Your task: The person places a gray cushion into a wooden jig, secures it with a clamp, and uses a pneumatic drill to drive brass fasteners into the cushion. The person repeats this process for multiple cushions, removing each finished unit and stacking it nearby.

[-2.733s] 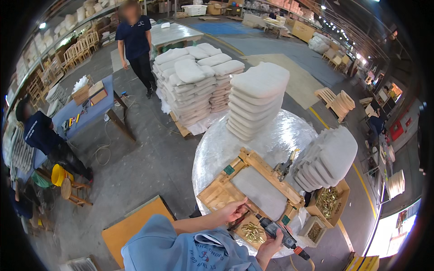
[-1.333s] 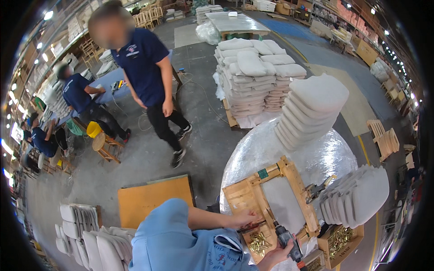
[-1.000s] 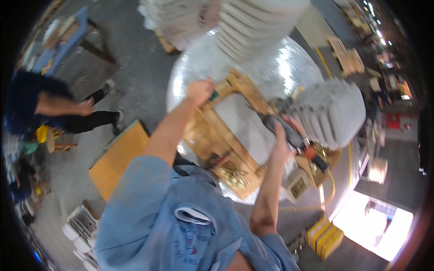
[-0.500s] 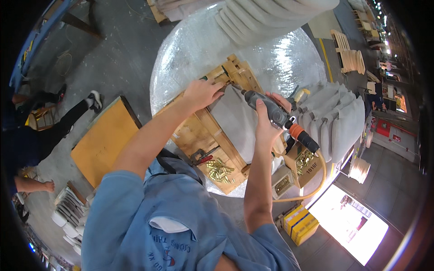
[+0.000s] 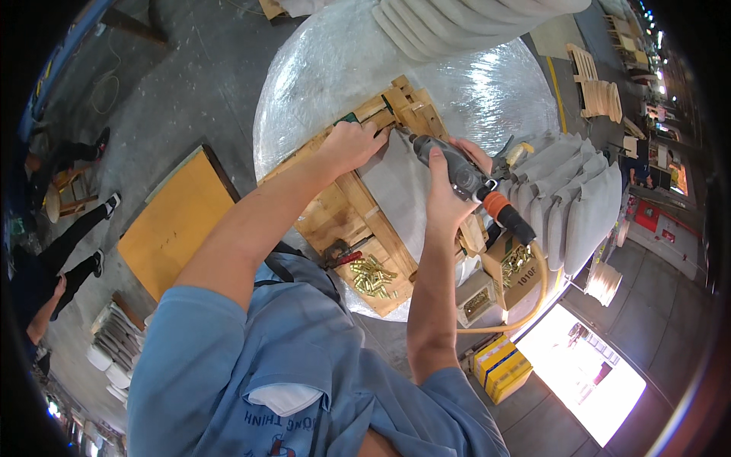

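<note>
- While the left hand (image 5: pixel 352 145) bends over the far left corner of the wooden frame (image 5: pixel 368 199), its fingertips come together just beside the tip of the driver, perhaps to guide it; whether that grip pinches a small piece or only rests on the wood, one cannot tell.
- The right hand (image 5: pixel 448 199) has its grip closed around the grey power driver (image 5: pixel 458 171), thumb on the near side and fingers on the far side, a hold that seems meant to aim the tool at that corner.
- The grey padded panel (image 5: pixel 394 190) lies flat inside the frame, which probably keeps it from sliding; the frame rests on the round, film-wrapped desk (image 5: pixel 304 84).
- Brass fittings (image 5: pixel 371 276) lie loose on the near end of the frame's board, beside a red-handled clamp (image 5: pixel 343 255), presumably for easy reach.
- The cardboard box (image 5: pixel 524 280) and a smaller tray (image 5: pixel 476 301) stand near the right edge, apparently as supply.
- From the driver's rear, an orange hose (image 5: pixel 543 282) loops right and near, clear of the panel.
- Padded panels stand stacked at the right (image 5: pixel 579 198).
</note>
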Available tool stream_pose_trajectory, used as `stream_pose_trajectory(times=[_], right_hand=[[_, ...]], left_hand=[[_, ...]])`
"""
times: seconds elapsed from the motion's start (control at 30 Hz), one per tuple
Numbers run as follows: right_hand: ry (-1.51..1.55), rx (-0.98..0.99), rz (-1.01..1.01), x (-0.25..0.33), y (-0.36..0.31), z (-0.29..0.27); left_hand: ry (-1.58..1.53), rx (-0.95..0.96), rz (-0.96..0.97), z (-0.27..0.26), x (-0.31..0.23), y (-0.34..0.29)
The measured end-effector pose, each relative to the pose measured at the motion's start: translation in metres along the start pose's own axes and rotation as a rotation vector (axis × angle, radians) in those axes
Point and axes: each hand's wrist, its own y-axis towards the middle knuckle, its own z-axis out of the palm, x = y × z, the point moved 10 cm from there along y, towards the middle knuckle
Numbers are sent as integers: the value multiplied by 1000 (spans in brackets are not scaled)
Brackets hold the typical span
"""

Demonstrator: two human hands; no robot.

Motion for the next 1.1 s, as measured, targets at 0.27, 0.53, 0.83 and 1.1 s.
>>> stream_pose_trajectory(times=[0.27, 0.53, 0.83, 1.1], right_hand=[[-19, 13, 3, -1, -2, 2], [1, -20, -2, -2, -2, 6], [-93, 17, -23, -10, 46, 38], [-72, 67, 81, -27, 62, 58]], left_hand=[[-12, 1, -15, 6, 1, 2], [8, 30, -14, 2, 0, 3], [-7, -37, -1, 3, 2, 2], [-29, 21, -23, -3, 3, 3]])
